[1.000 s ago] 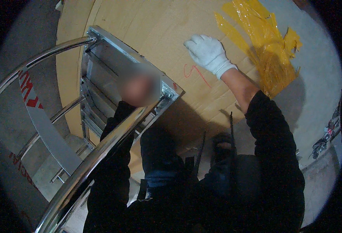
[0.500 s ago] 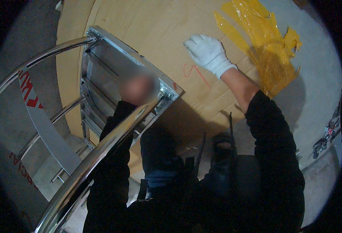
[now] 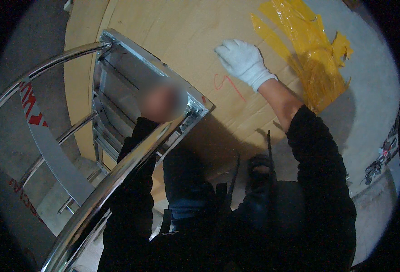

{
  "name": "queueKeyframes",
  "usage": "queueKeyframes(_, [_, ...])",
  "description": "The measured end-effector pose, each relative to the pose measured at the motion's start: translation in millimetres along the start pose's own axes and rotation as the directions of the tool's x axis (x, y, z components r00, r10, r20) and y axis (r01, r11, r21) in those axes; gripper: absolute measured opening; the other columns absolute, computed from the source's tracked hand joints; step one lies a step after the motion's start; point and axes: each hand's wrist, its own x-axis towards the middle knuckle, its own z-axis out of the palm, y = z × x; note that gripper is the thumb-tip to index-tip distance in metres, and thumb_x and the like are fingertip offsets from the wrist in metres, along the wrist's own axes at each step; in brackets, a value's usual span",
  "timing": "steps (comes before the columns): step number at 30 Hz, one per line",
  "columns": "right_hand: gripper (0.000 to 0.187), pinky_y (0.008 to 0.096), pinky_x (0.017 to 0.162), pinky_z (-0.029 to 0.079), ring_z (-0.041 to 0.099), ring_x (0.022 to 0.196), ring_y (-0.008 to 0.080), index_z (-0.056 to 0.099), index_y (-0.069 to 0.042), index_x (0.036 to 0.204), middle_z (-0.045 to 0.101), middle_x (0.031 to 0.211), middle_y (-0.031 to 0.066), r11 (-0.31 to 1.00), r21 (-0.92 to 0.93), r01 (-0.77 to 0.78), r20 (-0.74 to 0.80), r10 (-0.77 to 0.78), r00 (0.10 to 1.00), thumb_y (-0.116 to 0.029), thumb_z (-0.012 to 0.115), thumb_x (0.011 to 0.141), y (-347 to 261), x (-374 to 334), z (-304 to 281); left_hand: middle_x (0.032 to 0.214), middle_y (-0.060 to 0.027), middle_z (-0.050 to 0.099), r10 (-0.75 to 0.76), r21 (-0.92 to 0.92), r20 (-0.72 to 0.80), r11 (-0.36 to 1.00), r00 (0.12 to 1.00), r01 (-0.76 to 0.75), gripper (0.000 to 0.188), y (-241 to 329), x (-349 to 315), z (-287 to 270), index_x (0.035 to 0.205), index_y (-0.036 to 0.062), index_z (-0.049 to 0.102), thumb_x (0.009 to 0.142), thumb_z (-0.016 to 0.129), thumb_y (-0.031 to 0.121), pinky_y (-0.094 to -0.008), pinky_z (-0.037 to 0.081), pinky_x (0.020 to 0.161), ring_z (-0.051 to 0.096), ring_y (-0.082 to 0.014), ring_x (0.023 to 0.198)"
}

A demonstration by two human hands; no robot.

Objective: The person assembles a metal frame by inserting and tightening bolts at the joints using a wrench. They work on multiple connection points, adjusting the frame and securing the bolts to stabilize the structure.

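A metal frame (image 3: 138,51) with crossbars inside stands at a tilt on brown cardboard (image 3: 181,31), left of centre. Curved chrome tubes (image 3: 50,65) run from it to the left and toward me. My left hand (image 3: 162,102) is over the frame's near right corner, beside the thick chrome tube (image 3: 118,181). A blur hides its fingers, so its grip does not show. My right hand (image 3: 240,61), in a white glove, is at the cardboard right of the frame with its fingers curled closed. Whatever is under those fingers is hidden.
Crumpled yellow tape (image 3: 315,68) lies over the cardboard's right edge. A grey curved strip (image 3: 57,154) with red print crosses the tubes at left. A dark tangled bundle (image 3: 381,156) lies at far right on the grey floor (image 3: 358,50). My legs are below.
The grey strip and the frame's left side have shifted very slightly left in view. Both my hands stay in nearly the same place.
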Motion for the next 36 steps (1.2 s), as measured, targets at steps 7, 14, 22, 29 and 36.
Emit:
queueKeyframes(7, [0.011,0.0374,0.059,0.049,0.058,0.074,0.0251,0.058,-0.016,0.088,0.054,0.081,0.0059,1.000,-0.019,0.006,0.012,-0.006,1.000,-0.020,0.057,0.079,-6.1,3.9,-1.1,0.090,-0.0068,0.056,0.106,-0.069,-0.051,0.992,0.993,-0.109,0.027,-59.4,-14.2,37.1,0.104,0.0045,0.054,0.094,0.042,0.027,-0.0305,0.047,0.071,0.055,-0.0177,0.077])
queueKeyframes(14, [0.012,0.0368,0.062,0.049,0.058,0.077,0.0248,0.059,-0.016,0.090,0.055,0.083,0.0058,1.000,-0.006,-0.017,0.034,0.017,0.999,-0.020,0.057,0.078,-1.2,-0.1,-1.1,0.069,-0.0054,0.056,0.039,-0.409,0.113,0.912,0.993,0.010,0.021,29.1,-0.1,-17.1,0.085,0.0063,0.058,0.092,0.046,0.022,-0.0288,0.046,0.052,0.051,-0.0171,0.055])
queueKeyframes(22, [0.014,0.0362,0.063,0.049,0.058,0.077,0.0243,0.060,-0.016,0.091,0.055,0.083,0.0054,0.999,-0.036,-0.024,0.054,0.026,0.998,-0.019,0.057,0.078,-2.8,0.6,-2.1,0.072,-0.0055,0.058,-0.045,0.032,0.000,0.998,0.999,0.045,0.023,7.4,-2.6,-0.7,0.087,0.0046,0.059,0.091,0.049,0.025,-0.0297,0.046,0.052,0.053,-0.0179,0.057])
queueKeyframes(29, [0.014,0.0360,0.063,0.049,0.058,0.076,0.0245,0.059,-0.016,0.091,0.054,0.082,0.0056,0.999,-0.035,-0.014,0.059,0.016,0.998,-0.019,0.057,0.078,-3.0,1.5,-1.8,0.075,-0.0056,0.060,-0.272,-0.185,0.018,0.945,0.962,0.270,0.027,6.7,-6.7,-4.8,0.088,0.0031,0.059,0.091,0.051,0.029,-0.0304,0.046,0.053,0.055,-0.0186,0.058])
queueKeyframes(36, [0.013,0.0372,0.063,0.049,0.058,0.076,0.0251,0.058,-0.016,0.090,0.054,0.082,0.0061,1.000,-0.022,-0.012,0.053,0.013,0.999,-0.019,0.057,0.078,-1.8,0.9,0.0,0.086,-0.0114,0.061,0.179,0.064,-0.176,0.983,0.968,-0.170,0.017,25.0,-8.6,-20.5,0.094,0.0030,0.058,0.084,0.060,0.017,-0.0346,0.049,0.058,0.060,-0.0268,0.065])
